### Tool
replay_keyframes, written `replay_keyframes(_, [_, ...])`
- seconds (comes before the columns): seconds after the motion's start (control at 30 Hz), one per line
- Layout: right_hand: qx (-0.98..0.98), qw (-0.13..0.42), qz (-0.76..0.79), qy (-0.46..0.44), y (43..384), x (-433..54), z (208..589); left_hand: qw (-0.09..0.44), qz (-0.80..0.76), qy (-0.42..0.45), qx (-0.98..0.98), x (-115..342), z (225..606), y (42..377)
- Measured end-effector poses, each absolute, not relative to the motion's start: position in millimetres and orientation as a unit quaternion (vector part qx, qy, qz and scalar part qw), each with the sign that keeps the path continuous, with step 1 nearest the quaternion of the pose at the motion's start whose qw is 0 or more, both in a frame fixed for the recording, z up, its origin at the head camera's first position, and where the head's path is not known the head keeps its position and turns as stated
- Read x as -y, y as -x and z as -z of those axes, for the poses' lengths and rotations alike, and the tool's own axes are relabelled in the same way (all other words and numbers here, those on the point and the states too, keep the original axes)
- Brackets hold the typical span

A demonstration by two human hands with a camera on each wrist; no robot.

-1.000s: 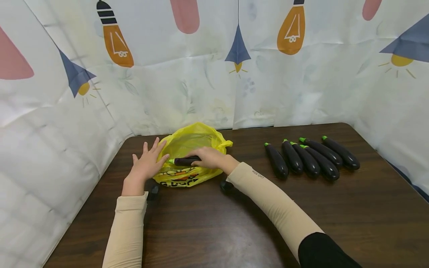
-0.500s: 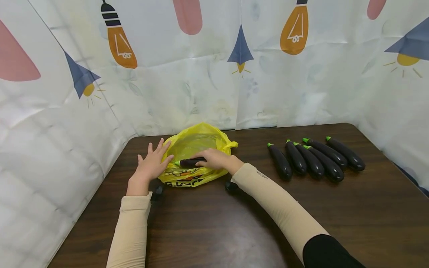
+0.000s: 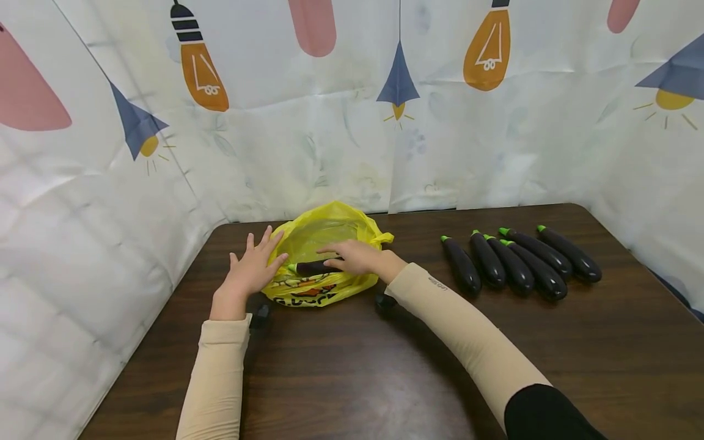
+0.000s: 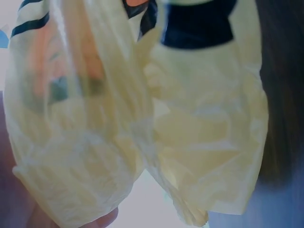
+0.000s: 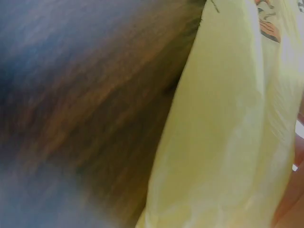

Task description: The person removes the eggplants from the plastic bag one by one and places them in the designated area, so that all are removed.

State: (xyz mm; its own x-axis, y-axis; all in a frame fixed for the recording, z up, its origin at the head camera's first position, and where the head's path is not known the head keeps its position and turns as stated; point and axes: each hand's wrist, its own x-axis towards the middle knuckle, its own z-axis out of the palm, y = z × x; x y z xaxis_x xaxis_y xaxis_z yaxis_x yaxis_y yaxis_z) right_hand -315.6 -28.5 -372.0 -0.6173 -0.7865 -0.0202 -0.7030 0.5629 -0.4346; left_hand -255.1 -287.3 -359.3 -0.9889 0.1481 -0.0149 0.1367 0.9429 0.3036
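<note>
While my left hand [image 3: 250, 269] rests flat and spread against the yellow bag [image 3: 324, 244], my right hand [image 3: 352, 256] grips an eggplant [image 3: 310, 267] just beside it, over the bag's mouth.

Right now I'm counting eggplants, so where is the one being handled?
In the head view it lies at the mouth of the yellow bag, left of centre: the eggplant sits under the right hand, with the left hand beside it.

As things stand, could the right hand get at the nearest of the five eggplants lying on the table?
Probably yes: the right hand already holds an eggplant at the yellow bag, but bare table leads to the nearest one.
</note>
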Motion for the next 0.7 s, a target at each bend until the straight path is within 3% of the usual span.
replay_keyframes(0.37, [-0.870, 0.102, 0.201, 0.439, 313.4, 15.6, 357.6, 0.023, -0.159, -0.075, -0.984, 285.5, 356.1, 253.3])
replay_keyframes(0.7, [-0.857, 0.061, 0.204, 0.470, 300.8, -1.5, 346.4, 0.021, -0.160, -0.078, -0.984, 286.5, 355.6, 253.7])
